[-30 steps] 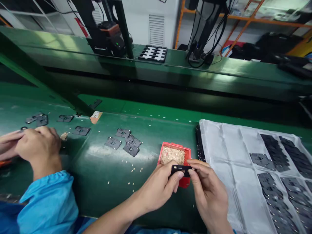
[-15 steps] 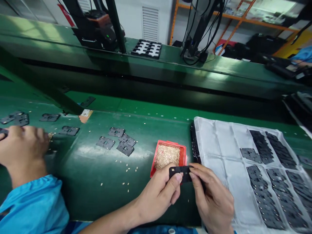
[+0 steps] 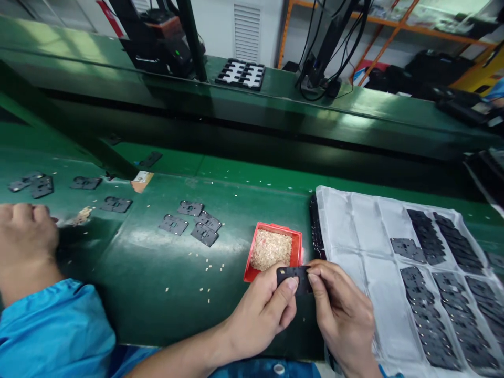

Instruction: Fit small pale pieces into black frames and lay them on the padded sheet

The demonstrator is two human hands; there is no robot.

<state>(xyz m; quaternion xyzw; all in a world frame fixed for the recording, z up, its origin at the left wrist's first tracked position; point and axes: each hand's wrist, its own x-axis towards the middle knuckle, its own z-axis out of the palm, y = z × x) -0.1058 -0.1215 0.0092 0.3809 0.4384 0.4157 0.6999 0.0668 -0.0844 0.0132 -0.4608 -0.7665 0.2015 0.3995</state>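
Note:
My left hand (image 3: 262, 317) is closed on a small black plastic plate (image 3: 302, 282), thumb on its face. At the plate's right end, the thumb and fingertips of my right hand (image 3: 343, 310) pinch its edge; whether a tiny piece is between them is hidden. One pale chip shows near the plate's upper left corner. Just behind the hands stands a red bin (image 3: 298, 247) filled with tiny beige chips (image 3: 271, 249). To the right lies a white compartmented tray (image 3: 388, 299) with rows of black plates (image 3: 427, 320) in several compartments.
Loose black plates (image 3: 205, 233) lie on the green bench (image 3: 149, 320), with stray chips scattered near them. At far left is a co-worker's hand (image 3: 27, 236) in a blue sleeve, beside a small chip pile (image 3: 83, 215). A green post (image 3: 90, 144) slants across the left.
The view has shifted slightly. The co-worker's hand has moved left, uncovering more of the chip pile. Both my hands keep hold of the plate, nearly unmoved.

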